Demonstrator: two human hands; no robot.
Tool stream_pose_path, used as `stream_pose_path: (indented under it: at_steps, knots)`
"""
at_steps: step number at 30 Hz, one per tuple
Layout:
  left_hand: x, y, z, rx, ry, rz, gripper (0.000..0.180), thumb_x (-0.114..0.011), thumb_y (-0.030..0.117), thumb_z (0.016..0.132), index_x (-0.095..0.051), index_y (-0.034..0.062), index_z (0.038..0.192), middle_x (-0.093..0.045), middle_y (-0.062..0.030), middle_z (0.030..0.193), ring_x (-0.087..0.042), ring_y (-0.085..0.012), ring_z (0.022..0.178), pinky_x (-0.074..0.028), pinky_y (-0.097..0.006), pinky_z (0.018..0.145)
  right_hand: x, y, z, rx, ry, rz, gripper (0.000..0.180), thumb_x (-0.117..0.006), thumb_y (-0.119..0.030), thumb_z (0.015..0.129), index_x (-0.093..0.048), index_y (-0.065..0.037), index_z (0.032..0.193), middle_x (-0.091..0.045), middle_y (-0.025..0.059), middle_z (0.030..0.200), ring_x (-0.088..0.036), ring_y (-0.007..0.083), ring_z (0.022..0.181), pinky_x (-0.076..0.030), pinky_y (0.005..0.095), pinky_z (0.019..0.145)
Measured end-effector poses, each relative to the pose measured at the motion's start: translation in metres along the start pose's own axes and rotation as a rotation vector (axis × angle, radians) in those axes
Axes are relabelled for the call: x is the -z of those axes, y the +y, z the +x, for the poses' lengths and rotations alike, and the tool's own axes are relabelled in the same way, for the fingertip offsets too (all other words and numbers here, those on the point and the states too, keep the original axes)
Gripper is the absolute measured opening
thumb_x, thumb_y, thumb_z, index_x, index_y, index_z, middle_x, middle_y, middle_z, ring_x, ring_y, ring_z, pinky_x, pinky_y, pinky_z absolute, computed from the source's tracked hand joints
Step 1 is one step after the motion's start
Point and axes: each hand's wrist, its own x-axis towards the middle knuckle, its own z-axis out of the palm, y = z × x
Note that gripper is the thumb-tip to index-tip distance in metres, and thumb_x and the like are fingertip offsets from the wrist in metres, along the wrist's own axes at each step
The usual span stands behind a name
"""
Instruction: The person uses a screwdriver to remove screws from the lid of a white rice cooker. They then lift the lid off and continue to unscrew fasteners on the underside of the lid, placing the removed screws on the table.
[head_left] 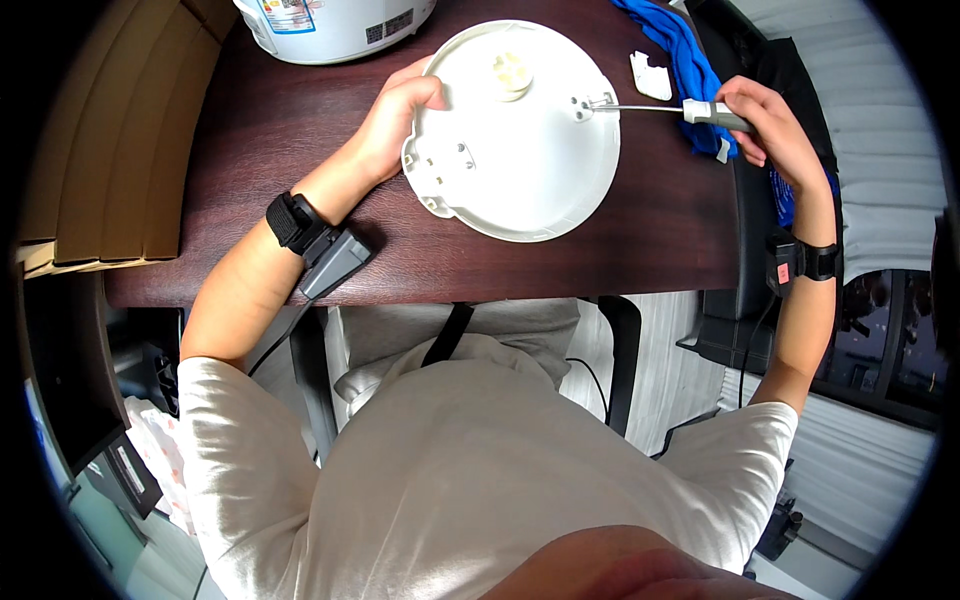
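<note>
A round white plastic lid [530,170] lies in front of me with its inner side up, showing a raised round knob-like piece [512,78] and small brackets. My left hand [400,115] grips its left rim, thumb on top. In my right hand [765,125] is a screwdriver [715,114] with a grey and white handle, held level. Its thin metal shaft reaches left over the lid's right rim, and the tip is at a small bracket [583,107] there. Whether the tip sits on a screw is too small to tell.
A white appliance [335,28] stands at the back left of the dark wooden table [300,140]. Brown cardboard boxes [120,130] line the left. On the right lie a blue cloth [685,55] and a small white plastic part [651,77]. Cabled devices are strapped to both wrists.
</note>
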Motion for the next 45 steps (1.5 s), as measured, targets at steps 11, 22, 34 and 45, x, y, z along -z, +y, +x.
stream_pose_path:
  at_steps: [11, 22, 34, 45]
  knots:
    - [0.000, 0.002, -0.001, -0.009, -0.029, 0.019, 0.053, -0.044, 0.011, 0.069, -0.052, -0.0044, 0.120, -0.061, -0.0125, 0.099, -0.060, -0.0170, 0.086, -0.051, -0.027, 0.076, 0.003, -0.001, 0.002, 0.005, -0.016, -0.086, 0.018, -0.051, -0.025, 0.095, -0.057, -0.008, 0.091, -0.047, -0.0042, 0.058, -0.036, 0.0010, 0.039, -0.027, 0.0163, 0.036]
    - [-0.004, 0.002, -0.002, -0.040, -0.039, 0.048, 0.053, -0.044, 0.011, 0.069, -0.053, -0.0039, 0.120, -0.061, -0.0102, 0.098, -0.058, -0.0150, 0.085, -0.049, -0.025, 0.075, 0.026, -0.035, 0.063, 0.111, -0.156, -0.458, 0.035, -0.055, -0.043, 0.092, -0.056, -0.009, 0.084, -0.043, -0.0066, 0.056, -0.035, 0.0000, 0.040, -0.026, 0.0161, 0.036]
    - [0.000, 0.000, -0.003, -0.059, -0.034, 0.079, 0.050, -0.045, 0.011, 0.071, -0.054, -0.0039, 0.118, -0.061, -0.0091, 0.097, -0.057, -0.0141, 0.086, -0.047, -0.025, 0.077, -0.006, -0.090, 0.049, 0.456, -0.152, -0.635, 0.017, -0.067, -0.018, 0.085, -0.060, -0.004, 0.088, -0.057, -0.0016, 0.067, -0.047, 0.0033, 0.054, -0.036, 0.0200, 0.045]
    - [0.004, -0.002, -0.001, -0.071, -0.019, 0.030, 0.046, -0.046, 0.009, 0.072, -0.056, -0.0044, 0.115, -0.062, -0.0096, 0.098, -0.058, -0.0149, 0.086, -0.048, -0.025, 0.078, 0.009, -0.039, 0.053, 0.212, 0.101, -0.626, 0.045, -0.051, -0.054, 0.092, -0.055, -0.011, 0.079, -0.035, -0.0079, 0.048, -0.029, 0.0014, 0.036, -0.020, 0.0199, 0.035]
